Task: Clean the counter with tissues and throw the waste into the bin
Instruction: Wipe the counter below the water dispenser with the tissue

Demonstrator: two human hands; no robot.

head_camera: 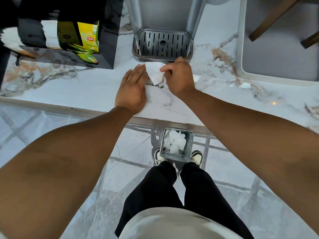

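Note:
A white tissue point(154, 73) lies on the marble counter point(86, 87) just in front of the drip tray. My right hand point(179, 78) pinches the tissue's right edge between thumb and fingers. My left hand point(132, 90) rests flat and open on the counter, its fingertips touching the tissue's left edge. On the floor below the counter's front edge stands a small square metal bin point(189, 147), between my shoes, holding several crumpled white tissues and a brown scrap.
A grey dispenser with a slotted drip tray point(162, 44) stands behind the tissue. A black box with a yellow Lipton tea pack point(88, 38) sits at the left. A grey tray point(276, 49) is at the right, with small paper scraps point(245, 85) near it.

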